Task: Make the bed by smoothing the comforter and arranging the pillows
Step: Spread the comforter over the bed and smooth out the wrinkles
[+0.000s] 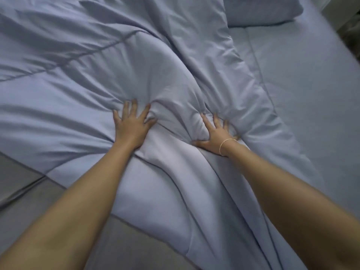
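Note:
A pale blue comforter (81, 78) lies rumpled across the bed, bunched into a thick fold down the middle. My left hand (131, 126) presses flat on it with fingers spread, fabric gathering in front of the fingertips. My right hand (215, 134), with a thin bracelet at the wrist, presses down beside the fold, fingers sunk into the cloth. One matching blue pillow (261, 10) rests at the top of the bed, partly under the comforter's edge.
The fitted blue sheet (303, 78) is bare on the right side of the mattress. A grey surface (23, 184) shows at the lower left beyond the comforter's edge. A dark gap runs along the bed's far right edge.

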